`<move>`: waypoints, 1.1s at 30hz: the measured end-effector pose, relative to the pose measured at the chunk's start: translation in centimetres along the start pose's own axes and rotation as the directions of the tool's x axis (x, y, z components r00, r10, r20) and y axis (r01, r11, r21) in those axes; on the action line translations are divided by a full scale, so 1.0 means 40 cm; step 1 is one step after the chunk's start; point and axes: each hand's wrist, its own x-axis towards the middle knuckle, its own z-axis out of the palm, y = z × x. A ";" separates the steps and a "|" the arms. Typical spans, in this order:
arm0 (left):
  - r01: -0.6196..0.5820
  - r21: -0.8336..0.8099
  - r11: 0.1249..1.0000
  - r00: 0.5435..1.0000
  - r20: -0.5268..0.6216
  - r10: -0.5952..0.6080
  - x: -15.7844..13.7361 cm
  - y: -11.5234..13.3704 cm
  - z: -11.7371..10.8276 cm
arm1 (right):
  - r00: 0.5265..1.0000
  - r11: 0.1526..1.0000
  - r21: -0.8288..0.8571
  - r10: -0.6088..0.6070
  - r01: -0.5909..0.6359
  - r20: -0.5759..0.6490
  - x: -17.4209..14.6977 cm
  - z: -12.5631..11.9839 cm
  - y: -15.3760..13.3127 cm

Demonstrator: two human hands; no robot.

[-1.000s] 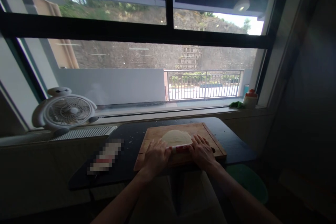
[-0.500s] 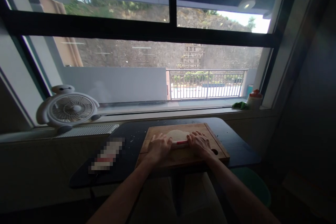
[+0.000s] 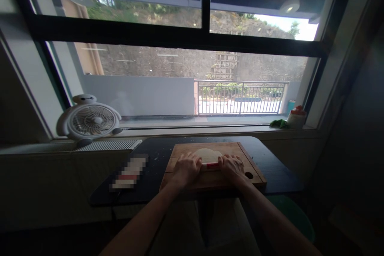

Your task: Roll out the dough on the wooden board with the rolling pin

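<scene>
A pale, flattened round of dough (image 3: pixel 207 153) lies on a wooden cutting board (image 3: pixel 177 152). Across its near part rests a white rolling pin (image 3: pixel 213 165) with a red label at the middle. My left hand (image 3: pixel 187 167) is closed over the pin's left end, and my right hand (image 3: pixel 233 166) is closed over its right end. Both ends are hidden under my fingers. The near edge of the dough is partly covered by the pin and hands.
The board sits on a dark table (image 3: pixel 273 176) with pale specks on it. A blurred-out item (image 3: pixel 130 171) lies on the left. Along the window stand a white fan (image 3: pixel 95 121), a green cloth (image 3: pixel 279 123) and an orange-topped bottle (image 3: pixel 297 118). A green stool (image 3: pixel 292 214) is at lower right.
The view has shifted, so the scene sits further right in the picture. More of the pin's red label shows, as if the pin has turned. Both hands stay on it.
</scene>
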 end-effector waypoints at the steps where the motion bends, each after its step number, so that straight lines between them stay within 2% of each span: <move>1: 0.019 -0.003 1.000 0.999 0.026 -0.019 0.028 -0.007 0.000 | 1.000 1.000 -0.001 0.014 -0.014 0.013 0.027 0.006 -0.001; 5: 0.080 -0.006 0.997 0.993 0.093 -0.079 0.111 -0.031 0.005 | 0.997 0.999 0.008 0.053 -0.054 0.062 0.110 0.029 0.006; 8: 0.094 -0.002 0.996 0.991 0.098 -0.093 0.114 -0.030 0.007 | 0.998 0.999 0.020 0.045 -0.046 0.040 0.111 0.033 0.010; 13: 0.058 0.006 0.998 0.998 0.016 -0.058 0.013 0.002 0.001 | 0.999 0.999 0.036 -0.007 0.009 -0.054 0.011 0.013 0.001; 17: -0.053 -0.012 0.999 0.996 -0.078 0.052 -0.076 0.013 -0.001 | 0.980 0.990 0.099 -0.086 0.105 -0.179 -0.085 0.000 0.010; 22: -0.115 -0.027 0.993 0.986 -0.125 0.111 -0.120 0.011 0.005 | 0.961 0.973 0.151 -0.133 0.173 -0.242 -0.147 -0.004 0.026; 26: -0.081 -0.018 0.997 0.994 -0.075 0.080 -0.077 0.013 -0.002 | 0.982 0.986 0.130 -0.083 0.106 -0.172 -0.110 -0.008 0.011; 29: -0.023 -0.018 1.000 0.999 0.027 0.024 -0.009 0.005 -0.007 | 0.998 0.996 0.089 0.002 0.003 -0.066 -0.038 -0.004 -0.002; 33: 0.045 -0.016 0.999 0.995 0.089 -0.044 0.095 -0.023 0.004 | 0.998 0.995 0.070 0.065 -0.066 0.018 0.072 0.013 0.002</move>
